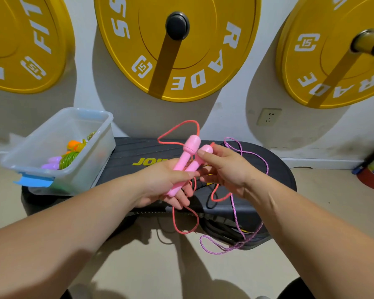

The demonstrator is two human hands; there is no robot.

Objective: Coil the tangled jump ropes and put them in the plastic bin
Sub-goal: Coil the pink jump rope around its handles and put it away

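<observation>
The left hand [160, 184] has its grip closed around two pink handles [185, 162], held side by side with their knobbed ends pointing up and away. The right hand [227, 169] pinches the top of the nearer handle between thumb and forefinger. A coral-pink rope [175, 130] loops above the handles and hangs below the left hand. A thin purple rope [235, 203] drapes over the right hand and trails to the floor. Under both hands lies a black step board [268, 169]. On its left end sits the clear plastic bin [58, 134], with coiled ropes [69, 158] already inside.
</observation>
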